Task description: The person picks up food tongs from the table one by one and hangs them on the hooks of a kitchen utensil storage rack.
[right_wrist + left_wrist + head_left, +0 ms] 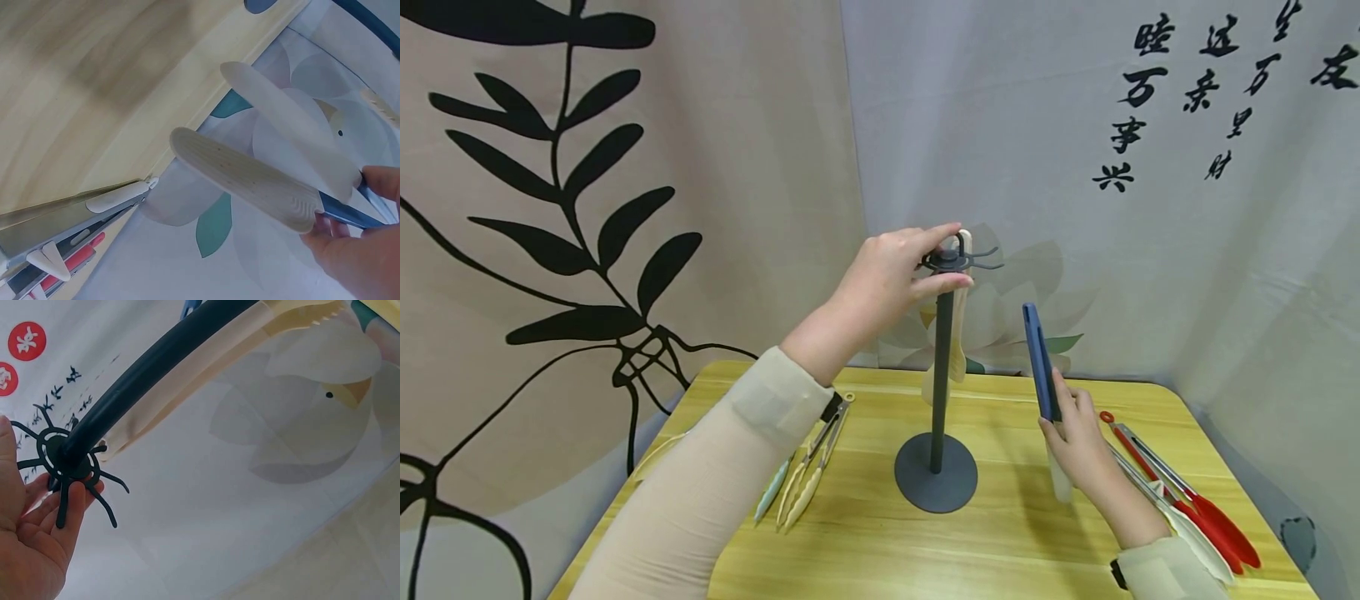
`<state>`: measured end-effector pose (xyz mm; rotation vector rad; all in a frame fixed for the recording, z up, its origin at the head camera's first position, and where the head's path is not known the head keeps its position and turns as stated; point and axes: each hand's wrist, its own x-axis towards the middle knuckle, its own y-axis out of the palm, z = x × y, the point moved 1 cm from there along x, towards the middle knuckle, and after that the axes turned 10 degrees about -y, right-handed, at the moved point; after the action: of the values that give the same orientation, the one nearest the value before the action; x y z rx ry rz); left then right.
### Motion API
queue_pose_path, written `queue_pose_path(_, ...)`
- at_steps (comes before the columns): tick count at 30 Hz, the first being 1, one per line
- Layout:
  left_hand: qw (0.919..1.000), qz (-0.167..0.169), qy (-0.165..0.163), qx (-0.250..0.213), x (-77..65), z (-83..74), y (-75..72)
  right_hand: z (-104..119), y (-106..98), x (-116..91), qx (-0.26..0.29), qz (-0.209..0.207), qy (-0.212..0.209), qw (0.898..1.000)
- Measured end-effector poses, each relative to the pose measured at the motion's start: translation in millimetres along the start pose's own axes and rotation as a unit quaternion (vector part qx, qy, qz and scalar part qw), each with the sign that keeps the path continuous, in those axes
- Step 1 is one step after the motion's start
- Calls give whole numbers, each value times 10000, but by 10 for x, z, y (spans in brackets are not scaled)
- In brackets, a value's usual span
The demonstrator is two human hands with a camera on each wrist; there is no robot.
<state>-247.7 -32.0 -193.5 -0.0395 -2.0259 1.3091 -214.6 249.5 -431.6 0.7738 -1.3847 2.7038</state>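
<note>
A dark grey utensil stand (943, 375) with a round base stands on the wooden table. My left hand (883, 267) grips its top, thumb and fingers around the ring of hooks (69, 456). Cream tongs (958, 333) hang from a hook behind the pole; their scalloped end shows in the left wrist view. Off to the right, my right hand (1078, 442) holds blue-handled tongs (1040, 358) between thumb and fingers, handle end up. In the right wrist view their two whitish ribbed tips (244, 178) are spread apart, clear of the table.
Metal tongs with cream tips (805, 492) and a pale blue-tipped utensil (772, 492) lie left of the stand. Red tongs (1213, 517) and white-tipped tongs (1202, 542) lie at the table's right, beside my right forearm. A printed curtain (760, 167) hangs behind the table (865, 550).
</note>
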Motion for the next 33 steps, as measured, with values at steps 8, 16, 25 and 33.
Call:
queue_pose_path(8, 10000, 39, -19, 44, 2, -9, -2, 37, -8, -2, -10, -188, -256, 9995)
queue_pose_path(16, 10000, 24, 26, 64, -2, -5, 3, 113, -18, 10, -3, -438, -510, 9977)
queue_pose_path(25, 9999, 113, -31, -36, 5, 2, -18, 180, -40, 44, 288, -484, -606, 9966)
queue_pose_path(33, 9979, 487, -234, -352, 5, 19, -34, 195, -42, 37, 341, -491, -592, 9965)
